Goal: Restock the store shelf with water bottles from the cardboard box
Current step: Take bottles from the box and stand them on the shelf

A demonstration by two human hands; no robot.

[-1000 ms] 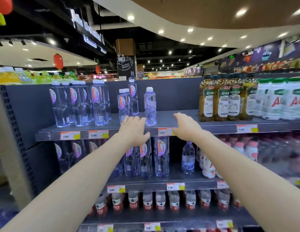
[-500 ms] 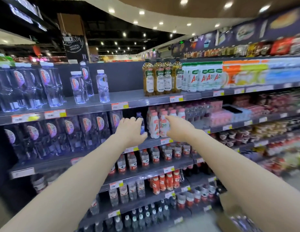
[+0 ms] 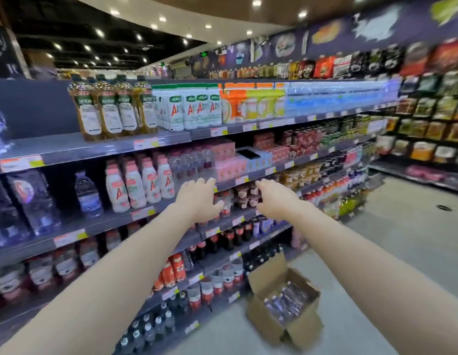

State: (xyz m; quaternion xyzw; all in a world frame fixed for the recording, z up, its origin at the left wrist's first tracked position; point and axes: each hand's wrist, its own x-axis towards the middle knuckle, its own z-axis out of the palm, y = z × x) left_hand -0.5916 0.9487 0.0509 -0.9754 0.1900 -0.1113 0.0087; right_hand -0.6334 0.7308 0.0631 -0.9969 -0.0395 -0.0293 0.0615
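At five o'clock the cardboard box (image 3: 303, 331) is plain brown, and the water bottles (image 3: 286, 302) in it are clear with a purplish sheen. The shelf (image 3: 69, 147) is dull grey, edged with orange-and-yellow price tags (image 3: 20, 163). At eleven o'clock the amber bottles (image 3: 112, 108) wear green-and-white labels, at twelve the green-capped bottles (image 3: 194, 108) are white with a red A, and at nine the pink-capped bottles (image 3: 138, 185) are white with a red A too
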